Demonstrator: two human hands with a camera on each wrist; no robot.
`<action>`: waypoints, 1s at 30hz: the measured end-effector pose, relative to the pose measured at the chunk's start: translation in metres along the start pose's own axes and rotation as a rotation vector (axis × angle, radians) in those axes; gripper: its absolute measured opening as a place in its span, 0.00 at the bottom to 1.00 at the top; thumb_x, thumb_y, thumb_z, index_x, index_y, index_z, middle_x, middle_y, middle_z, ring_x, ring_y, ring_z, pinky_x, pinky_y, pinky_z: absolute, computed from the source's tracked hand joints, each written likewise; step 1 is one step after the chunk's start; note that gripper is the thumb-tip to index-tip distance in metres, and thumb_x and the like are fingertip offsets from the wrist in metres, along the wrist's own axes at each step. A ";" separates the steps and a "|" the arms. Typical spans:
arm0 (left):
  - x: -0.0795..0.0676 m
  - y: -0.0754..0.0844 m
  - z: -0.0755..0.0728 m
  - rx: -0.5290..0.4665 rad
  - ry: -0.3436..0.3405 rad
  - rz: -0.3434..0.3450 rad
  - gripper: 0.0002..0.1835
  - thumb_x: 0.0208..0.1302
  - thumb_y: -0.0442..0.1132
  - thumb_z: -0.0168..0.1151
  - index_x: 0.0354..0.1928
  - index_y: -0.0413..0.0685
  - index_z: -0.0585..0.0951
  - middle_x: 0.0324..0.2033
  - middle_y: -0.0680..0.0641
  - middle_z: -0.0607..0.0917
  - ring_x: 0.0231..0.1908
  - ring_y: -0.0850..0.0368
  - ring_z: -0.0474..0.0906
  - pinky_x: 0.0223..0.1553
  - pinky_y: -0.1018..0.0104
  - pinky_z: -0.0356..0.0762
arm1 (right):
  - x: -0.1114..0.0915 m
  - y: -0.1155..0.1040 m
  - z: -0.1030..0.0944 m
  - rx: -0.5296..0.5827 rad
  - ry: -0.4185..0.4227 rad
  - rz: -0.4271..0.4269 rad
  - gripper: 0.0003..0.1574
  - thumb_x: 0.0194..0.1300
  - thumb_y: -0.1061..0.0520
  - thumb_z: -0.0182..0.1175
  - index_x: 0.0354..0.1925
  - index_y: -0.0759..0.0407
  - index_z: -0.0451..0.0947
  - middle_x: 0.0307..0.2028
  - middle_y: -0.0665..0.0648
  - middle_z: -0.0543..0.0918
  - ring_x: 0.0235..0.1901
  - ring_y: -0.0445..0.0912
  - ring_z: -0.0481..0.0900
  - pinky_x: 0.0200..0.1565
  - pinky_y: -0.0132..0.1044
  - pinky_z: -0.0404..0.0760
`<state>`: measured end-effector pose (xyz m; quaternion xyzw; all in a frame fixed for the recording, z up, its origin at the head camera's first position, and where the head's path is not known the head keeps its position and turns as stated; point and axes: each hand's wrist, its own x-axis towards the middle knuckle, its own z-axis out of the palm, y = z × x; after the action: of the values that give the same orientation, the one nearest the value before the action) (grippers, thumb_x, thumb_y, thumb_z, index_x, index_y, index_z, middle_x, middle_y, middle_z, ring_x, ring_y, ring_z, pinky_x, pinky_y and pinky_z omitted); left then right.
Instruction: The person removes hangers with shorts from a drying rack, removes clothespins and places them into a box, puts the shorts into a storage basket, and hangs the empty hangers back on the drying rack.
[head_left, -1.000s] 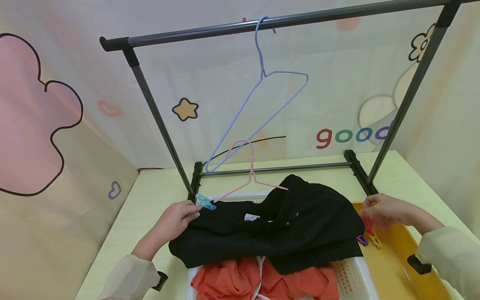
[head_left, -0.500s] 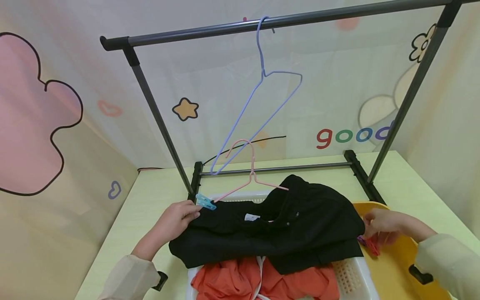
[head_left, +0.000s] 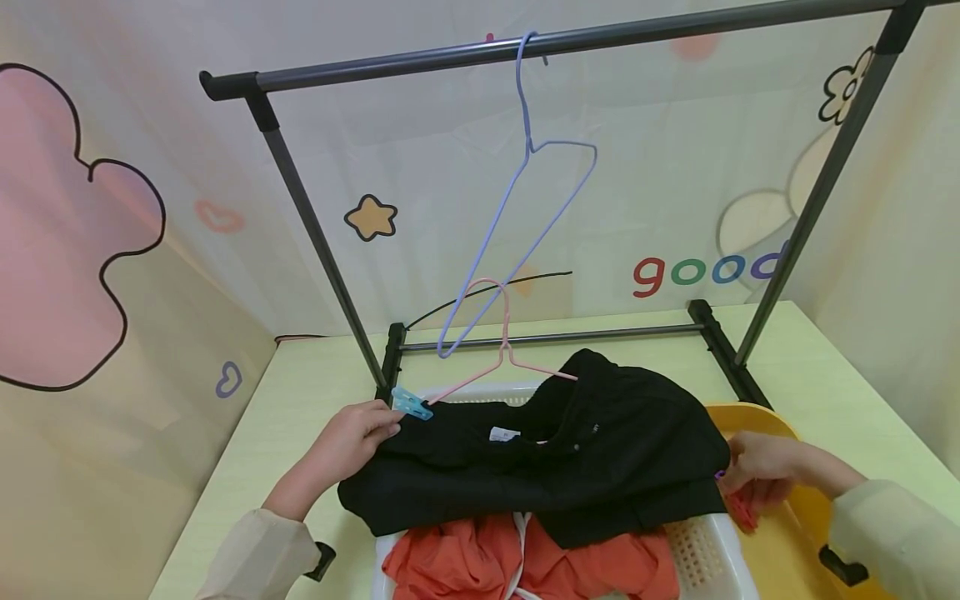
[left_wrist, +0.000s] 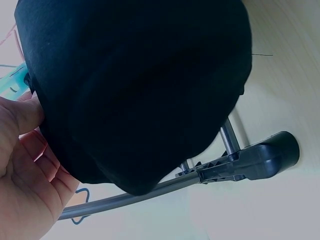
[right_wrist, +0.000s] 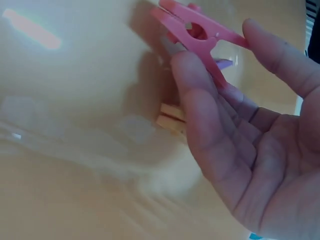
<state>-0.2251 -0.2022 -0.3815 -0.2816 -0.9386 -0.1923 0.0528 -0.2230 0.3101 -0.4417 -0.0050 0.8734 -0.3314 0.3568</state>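
My left hand (head_left: pixel 348 446) pinches the left end of the black trousers (head_left: pixel 480 479), beside a light blue clothespin (head_left: pixel 411 403) clipped at the waistband. A pink hanger (head_left: pixel 506 323) rises from the waist opening, its right arm reaching under the cloth. Low over the yellow tray (head_left: pixel 780 546), my right hand (head_left: pixel 768 468) holds a pinkish-red clothespin (right_wrist: pixel 200 40) by its handles between thumb and fingers. Behind it, a purple piece (right_wrist: pixel 225 63) and a yellow clothespin (right_wrist: pixel 171 119) show partly in the right wrist view.
Under the trousers stands a white basket (head_left: pixel 720 546) with an orange garment (head_left: pixel 457 558) with white cords. A blue hanger (head_left: pixel 491 225) hangs from the dark rail (head_left: pixel 390 67) of the rack behind. The rack's feet rest on the pale table (head_left: pixel 322 379).
My right hand has come lower and nearer with the red clothespin; the yellow one is out of sight in the head view. The tray has shifted slightly. The blue hanger has turned; my left hand stays still.
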 end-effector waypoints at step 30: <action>0.002 0.001 -0.002 -0.005 0.019 0.007 0.10 0.54 0.32 0.59 0.40 0.40 0.82 0.24 0.52 0.78 0.25 0.63 0.68 0.29 0.71 0.70 | -0.007 -0.001 0.024 -0.033 0.096 0.104 0.19 0.50 0.54 0.63 0.32 0.65 0.67 0.18 0.55 0.76 0.13 0.40 0.75 0.20 0.31 0.76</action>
<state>-0.2263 -0.2015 -0.3786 -0.2832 -0.9366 -0.1971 0.0616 -0.2029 0.2970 -0.4498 0.0502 0.8941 -0.2977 0.3308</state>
